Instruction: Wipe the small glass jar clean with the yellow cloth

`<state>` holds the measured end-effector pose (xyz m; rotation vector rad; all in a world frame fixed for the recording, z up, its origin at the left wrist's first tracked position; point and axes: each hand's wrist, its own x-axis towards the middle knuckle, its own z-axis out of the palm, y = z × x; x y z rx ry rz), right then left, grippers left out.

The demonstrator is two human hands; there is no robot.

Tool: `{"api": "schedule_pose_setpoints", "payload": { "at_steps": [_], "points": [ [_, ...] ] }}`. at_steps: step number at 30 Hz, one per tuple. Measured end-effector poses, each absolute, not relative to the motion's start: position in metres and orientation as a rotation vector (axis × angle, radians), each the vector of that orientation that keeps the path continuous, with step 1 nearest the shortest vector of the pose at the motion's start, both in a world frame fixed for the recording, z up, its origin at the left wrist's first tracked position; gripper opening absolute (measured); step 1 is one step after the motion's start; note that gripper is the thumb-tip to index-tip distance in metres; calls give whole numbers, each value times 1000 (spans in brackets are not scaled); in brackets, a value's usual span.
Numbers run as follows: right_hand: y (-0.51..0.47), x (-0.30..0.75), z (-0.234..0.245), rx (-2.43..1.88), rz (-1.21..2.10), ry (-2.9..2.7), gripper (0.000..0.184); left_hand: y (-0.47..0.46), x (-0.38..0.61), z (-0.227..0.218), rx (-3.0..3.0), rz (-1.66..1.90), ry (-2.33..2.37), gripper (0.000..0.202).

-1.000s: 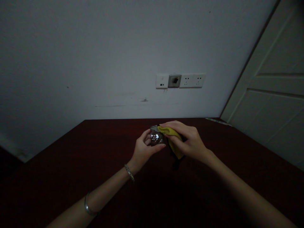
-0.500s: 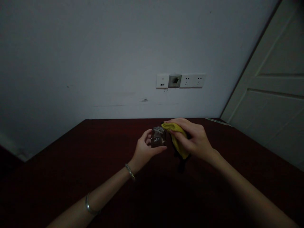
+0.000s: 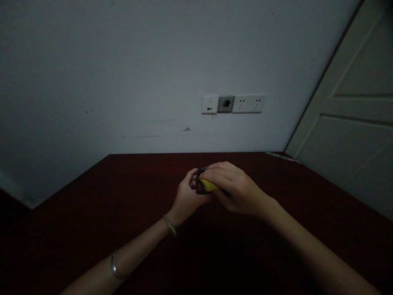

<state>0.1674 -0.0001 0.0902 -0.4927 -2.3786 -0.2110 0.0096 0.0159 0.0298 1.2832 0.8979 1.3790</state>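
Between finger and thumb, my left hand [image 3: 188, 196] grips a small, dark, see-through object with glassy facets [image 3: 199, 186]; its exact kind does not show. My right hand [image 3: 235, 186] is closed on a yellow cloth [image 3: 209, 185] and presses it against the near right side of that object. Most of the cloth and part of the object are hidden behind the right fingers. Both hands meet just above the dark red tabletop [image 3: 147, 180].
Behind the table rises a pale wall [image 3: 138, 73] with a row of sockets [image 3: 248, 104]. A panelled door [image 3: 353, 135] stands at the right. Near the far right corner a light strip [image 3: 281, 156] lies along the table's edge.
My right hand has moved left with the yellow cloth, from beside the glassy object onto it. The left hand has stayed nearly in place, still holding the object.
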Motion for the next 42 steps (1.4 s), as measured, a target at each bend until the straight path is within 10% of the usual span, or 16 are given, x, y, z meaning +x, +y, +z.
{"api": "schedule_pose_setpoints", "payload": {
  "at_steps": [42],
  "points": [
    [2, 187, 100, -597, -70, -2259, 34, 12, 1, 39, 1313, 1283, 898, 57]
  ]
}}
